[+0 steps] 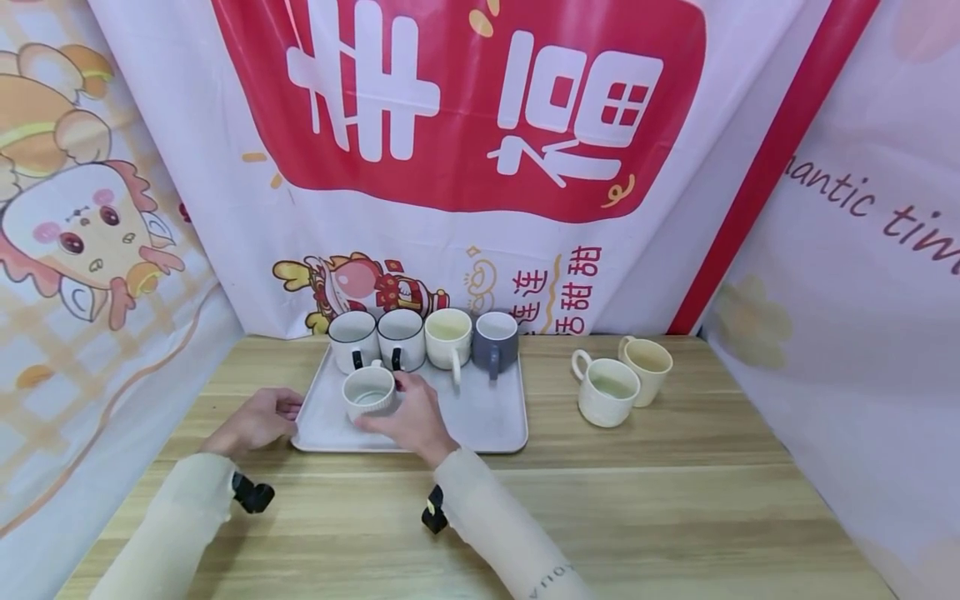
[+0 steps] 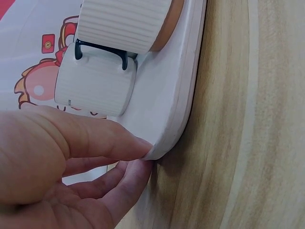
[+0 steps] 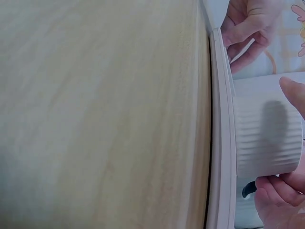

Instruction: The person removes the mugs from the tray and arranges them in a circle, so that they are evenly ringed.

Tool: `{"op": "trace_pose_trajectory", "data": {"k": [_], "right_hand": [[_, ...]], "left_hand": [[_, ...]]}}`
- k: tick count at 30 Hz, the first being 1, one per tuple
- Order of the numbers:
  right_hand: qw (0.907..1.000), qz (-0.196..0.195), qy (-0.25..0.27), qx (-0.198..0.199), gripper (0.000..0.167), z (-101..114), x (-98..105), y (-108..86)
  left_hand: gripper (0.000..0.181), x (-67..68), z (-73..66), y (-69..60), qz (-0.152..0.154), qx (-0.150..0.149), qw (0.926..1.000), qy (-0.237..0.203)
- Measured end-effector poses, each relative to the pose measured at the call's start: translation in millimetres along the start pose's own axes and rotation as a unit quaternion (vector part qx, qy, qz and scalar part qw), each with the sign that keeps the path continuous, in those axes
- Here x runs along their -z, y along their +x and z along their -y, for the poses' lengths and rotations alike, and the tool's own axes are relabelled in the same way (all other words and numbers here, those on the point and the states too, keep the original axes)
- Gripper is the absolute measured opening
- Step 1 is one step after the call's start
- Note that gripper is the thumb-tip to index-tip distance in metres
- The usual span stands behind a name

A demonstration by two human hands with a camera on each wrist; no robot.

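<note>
Ribbed pale cup (image 1: 367,403) over tray (image 1: 483,417), at nine o'clock of centre; base contact unclear. Right hand (image 1: 412,418), at cup's four o'clock, pinches its sides; left hand (image 1: 262,419), near nine, pinches tray's near corner. Step likely placing cup; next move would call for settling base level, then loosening right fingers. Tray smooth, round-cornered. Four smooth mugs (image 1: 438,354), eleven to two o'clock. Two cream cups (image 1: 606,408) on wood-grain table (image 1: 637,508), three o'clock.

Cream slvs (image 1: 172,517), dark lettering (image 1: 552,581) on R one, blk wrist gadgets (image 1: 255,495).
</note>
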State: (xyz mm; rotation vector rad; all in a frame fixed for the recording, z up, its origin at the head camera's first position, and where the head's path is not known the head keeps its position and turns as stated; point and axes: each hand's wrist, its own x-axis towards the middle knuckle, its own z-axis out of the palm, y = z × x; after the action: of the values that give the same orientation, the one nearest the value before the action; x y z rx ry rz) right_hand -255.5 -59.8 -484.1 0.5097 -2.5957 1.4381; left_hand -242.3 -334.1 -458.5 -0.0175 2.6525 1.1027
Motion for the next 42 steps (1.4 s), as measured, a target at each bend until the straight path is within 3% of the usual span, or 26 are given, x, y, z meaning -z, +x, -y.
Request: {"op": "trace_pose_trajectory", "data": {"k": [10, 19, 26, 33, 37, 42], "right_hand": [[0.999, -0.01, -0.001, -0.043, 0.086, 2.3, -10.8, 6.5], [0.9988, -0.023, 0.021, -0.039, 0.078, -1.7, -11.1, 9.1], [0.9985, 0.02, 0.049, -0.017, 0.073, -11.4, -1.5, 10.1], [0.9922, 0.072, 0.101, 0.006, 0.066, -23.6, 12.9, 12.2], [0.9936, 0.078, 0.081, 0.007, 0.069, -21.8, 17.4, 10.1], [0.9976, 0.048, 0.05, -0.008, 0.084, -9.8, 17.2, 5.5]], "left_hand": [[0.064, 0.4, 5.6, 3.2, 0.002, 0.002, 1.0, 0.001], [0.063, -0.1, 5.5, 3.3, -0.001, 0.002, 1.0, -0.003], [0.063, 0.6, 3.1, 1.3, 0.002, -0.001, 1.0, -0.007], [0.062, 0.0, 3.6, 2.9, -0.001, -0.001, 1.0, -0.005], [0.063, -0.8, 3.4, 2.1, 0.001, 0.008, 0.9999, -0.009], [0.065, 0.1, 2.5, 0.1, 0.0, 0.004, 0.9999, -0.009]]}}
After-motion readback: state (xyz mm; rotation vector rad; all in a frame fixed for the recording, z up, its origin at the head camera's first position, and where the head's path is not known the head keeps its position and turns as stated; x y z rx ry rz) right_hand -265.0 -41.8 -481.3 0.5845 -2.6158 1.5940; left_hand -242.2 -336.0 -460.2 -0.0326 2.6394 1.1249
